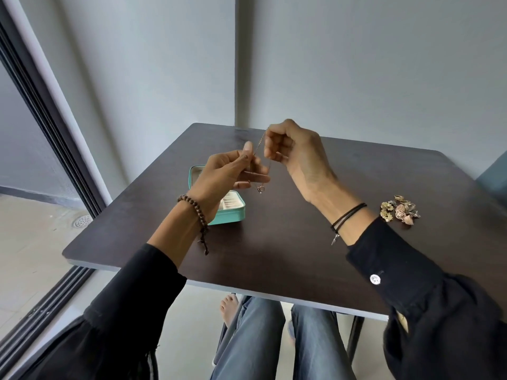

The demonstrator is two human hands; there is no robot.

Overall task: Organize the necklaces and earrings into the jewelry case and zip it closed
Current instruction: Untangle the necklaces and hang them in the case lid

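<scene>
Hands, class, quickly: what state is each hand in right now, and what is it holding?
Left hand: closed, pinching the necklace between thumb and fingers.
Right hand: closed, pinching the same necklace higher up its chain.

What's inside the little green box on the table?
The jewelry case is open and shows cream padded slots that look empty. The left hand covers most of the inside, so the rest cannot be seen.
</scene>
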